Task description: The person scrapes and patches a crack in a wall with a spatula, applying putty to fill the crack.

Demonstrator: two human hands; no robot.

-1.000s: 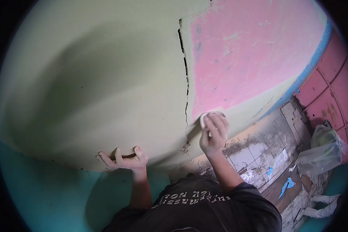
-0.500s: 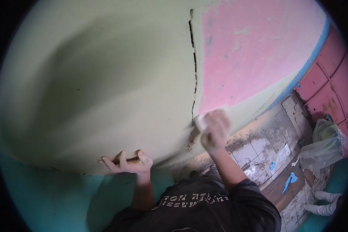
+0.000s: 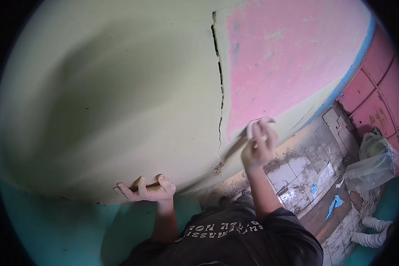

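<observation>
A pale green wall (image 3: 155, 88) fills most of the view, with a long dark crack running down it left of a pink painted patch (image 3: 279, 57). Against the wall near its lower edge rests my left hand (image 3: 150, 189), its fingers curled apart and nothing seen in them. Close to the bottom of the pink patch, my right hand (image 3: 259, 148) holds a small whitish piece (image 3: 252, 129) against the surface. Motion blurs that hand slightly, and the piece's shape is partly hidden by the fingers.
Dirty floor tiles (image 3: 297, 168) with debris and a blue scrap (image 3: 334, 206) lie below right. A clear plastic bag (image 3: 370, 170) stands by the pink panels (image 3: 377, 97). White-covered feet or legs (image 3: 371, 232) show at the lower right.
My right hand has moved right, away from the crack, with the whitish piece still in it. My left hand stays in place. The view has shifted slightly.
</observation>
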